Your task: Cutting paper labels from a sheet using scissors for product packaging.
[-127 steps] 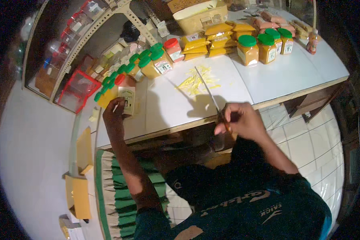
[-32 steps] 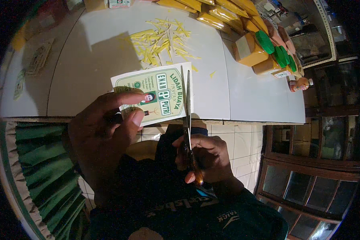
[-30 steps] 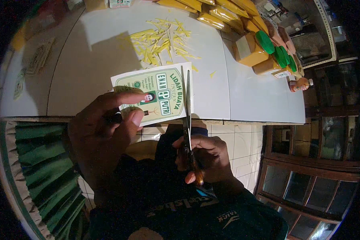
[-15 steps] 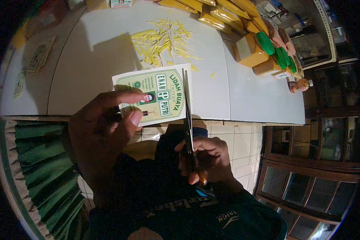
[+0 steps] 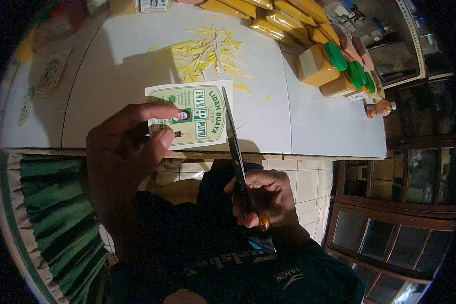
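Pinched between the thumb and fingers of my left hand [image 5: 131,137] is a green and white printed label [image 5: 215,104], held above the table's near edge. My right hand [image 5: 266,197] grips a pair of scissors [image 5: 234,144] by its brownish handles. The long dark blades point away from me and lie along the label's right side, close to its white margin. A thin curved strip of paper [image 5: 241,125] shows just right of the blades. Beyond the label, a heap of narrow yellow and white paper strips [image 5: 200,58] is spread on the white table [image 5: 268,109].
Jars with green lids [image 5: 319,65] and a small bottle [image 5: 379,109] stand at the right. Yellow-orange packets [image 5: 283,23] are piled at the back. More labels [image 5: 51,73] lie at the far left. A green curtain [image 5: 61,213] hangs below the table.
The label has shifted slightly left, and the scissors' tips have swung left with it. A thin paper strip now shows beside the blades, apart from the label.
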Available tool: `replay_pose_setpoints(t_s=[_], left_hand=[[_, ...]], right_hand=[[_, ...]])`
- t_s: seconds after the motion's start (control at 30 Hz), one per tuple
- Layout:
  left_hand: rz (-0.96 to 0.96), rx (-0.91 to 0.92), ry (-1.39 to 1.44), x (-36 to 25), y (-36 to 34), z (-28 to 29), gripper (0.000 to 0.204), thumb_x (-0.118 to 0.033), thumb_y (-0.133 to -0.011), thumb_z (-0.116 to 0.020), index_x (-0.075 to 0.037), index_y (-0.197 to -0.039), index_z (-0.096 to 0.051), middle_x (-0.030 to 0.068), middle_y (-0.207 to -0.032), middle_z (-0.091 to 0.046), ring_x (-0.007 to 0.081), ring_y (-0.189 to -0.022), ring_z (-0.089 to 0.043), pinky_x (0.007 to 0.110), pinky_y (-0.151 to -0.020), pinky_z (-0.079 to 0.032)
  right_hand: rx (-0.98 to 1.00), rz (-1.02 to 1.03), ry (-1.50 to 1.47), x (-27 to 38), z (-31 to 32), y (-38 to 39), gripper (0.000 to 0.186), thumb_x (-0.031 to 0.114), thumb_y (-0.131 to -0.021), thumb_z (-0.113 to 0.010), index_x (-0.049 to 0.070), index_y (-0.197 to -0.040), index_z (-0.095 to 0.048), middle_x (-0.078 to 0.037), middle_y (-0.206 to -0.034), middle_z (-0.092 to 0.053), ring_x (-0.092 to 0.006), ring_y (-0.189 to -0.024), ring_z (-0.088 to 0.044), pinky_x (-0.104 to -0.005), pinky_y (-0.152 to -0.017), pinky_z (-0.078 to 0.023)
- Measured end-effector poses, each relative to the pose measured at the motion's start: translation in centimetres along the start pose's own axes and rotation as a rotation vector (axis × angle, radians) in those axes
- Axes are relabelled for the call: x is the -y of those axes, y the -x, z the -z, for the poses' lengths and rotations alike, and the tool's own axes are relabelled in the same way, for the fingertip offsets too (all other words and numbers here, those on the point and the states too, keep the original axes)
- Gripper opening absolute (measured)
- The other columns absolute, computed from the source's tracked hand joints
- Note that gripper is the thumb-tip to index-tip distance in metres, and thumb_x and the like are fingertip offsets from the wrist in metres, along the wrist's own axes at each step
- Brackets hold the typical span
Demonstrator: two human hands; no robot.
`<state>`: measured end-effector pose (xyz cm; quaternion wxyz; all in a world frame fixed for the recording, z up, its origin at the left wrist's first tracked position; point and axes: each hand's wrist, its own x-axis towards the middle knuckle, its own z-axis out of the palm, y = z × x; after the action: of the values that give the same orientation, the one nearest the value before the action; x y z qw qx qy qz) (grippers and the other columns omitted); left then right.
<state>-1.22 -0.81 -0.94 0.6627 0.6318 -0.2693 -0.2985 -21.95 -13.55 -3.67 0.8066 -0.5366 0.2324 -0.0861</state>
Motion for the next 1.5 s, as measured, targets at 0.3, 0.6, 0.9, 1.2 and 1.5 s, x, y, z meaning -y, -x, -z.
replay_pose_setpoints(t_s=[0.3, 0.6, 0.9, 1.2, 1.5], left_hand=[[0.019, 0.104, -0.057, -0.5, -0.8, 0.8, 0.023, 0.003, -0.076, -0.056, 0.002, -0.098, -0.061, 0.0079, -0.091, -0.064, 0.0088, -0.083, -0.058, 0.020, -0.069, -0.046], [-0.248, -0.094, -0.108, 0.5, -1.2, 0.0, 0.022, 0.009, -0.075, -0.058, -0.001, -0.094, -0.057, 0.0069, -0.092, -0.061, 0.0106, -0.085, -0.058, 0.025, -0.075, -0.048], [-0.129, -0.336, 0.141, 0.9, -0.3, -0.7, 0.024, 0.009, -0.075, -0.059, -0.004, -0.096, -0.056, 0.0051, -0.091, -0.060, 0.0112, -0.089, -0.058, 0.024, -0.074, -0.049], [-0.211, -0.129, 0.060, -0.6, 1.4, -2.1, 0.031, 0.010, -0.071, -0.062, -0.002, -0.099, -0.059, 0.0116, -0.101, -0.063, 0.0152, -0.095, -0.060, 0.025, -0.075, -0.050], [-0.247, -0.063, 0.086, -0.6, 1.7, -1.9, 0.035, 0.012, -0.070, -0.060, 0.001, -0.103, -0.059, 0.0144, -0.099, -0.064, 0.0155, -0.092, -0.062, 0.026, -0.077, -0.050]], right_hand=[[0.117, 0.101, 0.140, 0.4, 0.8, -1.0, 0.056, 0.012, -0.065, -0.081, -0.008, -0.110, -0.053, -0.019, -0.087, -0.063, -0.0159, -0.063, -0.062, -0.0239, -0.054, -0.050], [0.122, 0.133, -0.127, 0.1, -0.3, -1.9, 0.070, 0.035, -0.067, -0.079, -0.007, -0.116, -0.050, -0.019, -0.093, -0.061, -0.0187, -0.068, -0.062, -0.0242, -0.051, -0.048], [0.176, 0.217, 0.127, -0.7, 0.4, -0.9, 0.077, 0.038, -0.060, -0.081, -0.009, -0.113, -0.052, -0.012, -0.083, -0.062, -0.0176, -0.069, -0.062, -0.0219, -0.053, -0.045], [0.221, 0.136, 0.362, 0.5, 1.0, 0.4, 0.074, 0.027, -0.055, -0.086, -0.008, -0.112, -0.055, -0.015, -0.089, -0.064, -0.0181, -0.070, -0.064, -0.0250, -0.060, -0.051], [0.218, 0.324, 0.416, 0.5, 1.0, 0.2, 0.071, 0.025, -0.055, -0.087, -0.010, -0.108, -0.056, -0.024, -0.098, -0.062, -0.0202, -0.067, -0.065, -0.0278, -0.055, -0.054]])
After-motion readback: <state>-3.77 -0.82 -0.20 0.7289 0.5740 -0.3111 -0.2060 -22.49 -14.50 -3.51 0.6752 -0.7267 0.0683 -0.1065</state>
